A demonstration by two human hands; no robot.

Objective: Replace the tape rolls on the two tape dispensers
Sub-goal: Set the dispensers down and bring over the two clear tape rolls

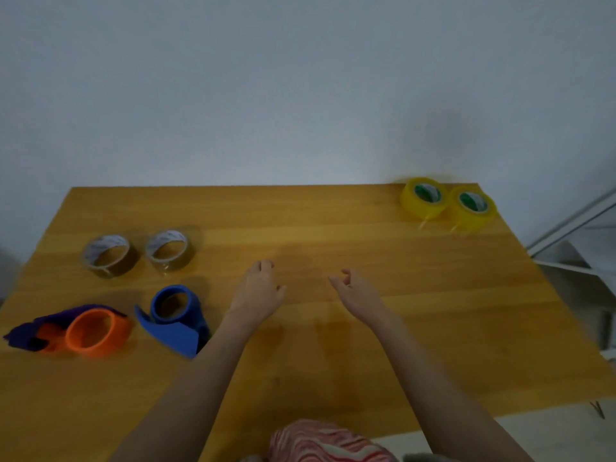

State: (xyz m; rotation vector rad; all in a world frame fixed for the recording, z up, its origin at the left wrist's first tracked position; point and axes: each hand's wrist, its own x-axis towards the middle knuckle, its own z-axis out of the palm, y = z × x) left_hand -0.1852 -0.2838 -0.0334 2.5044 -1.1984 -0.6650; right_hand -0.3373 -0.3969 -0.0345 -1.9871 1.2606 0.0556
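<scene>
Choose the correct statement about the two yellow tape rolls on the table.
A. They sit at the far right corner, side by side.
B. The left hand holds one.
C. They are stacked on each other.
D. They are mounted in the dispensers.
A: the two yellow tape rolls lie side by side at the far right corner of the table, away from both empty hands.

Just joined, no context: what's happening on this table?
A person has both hands over a wooden table, and neither the left hand nor the right hand holds anything. To the left lie an orange tape dispenser and a blue tape dispenser, with two nearly spent tape rolls behind them. Two full yellow tape rolls wait at the far right corner.
</scene>
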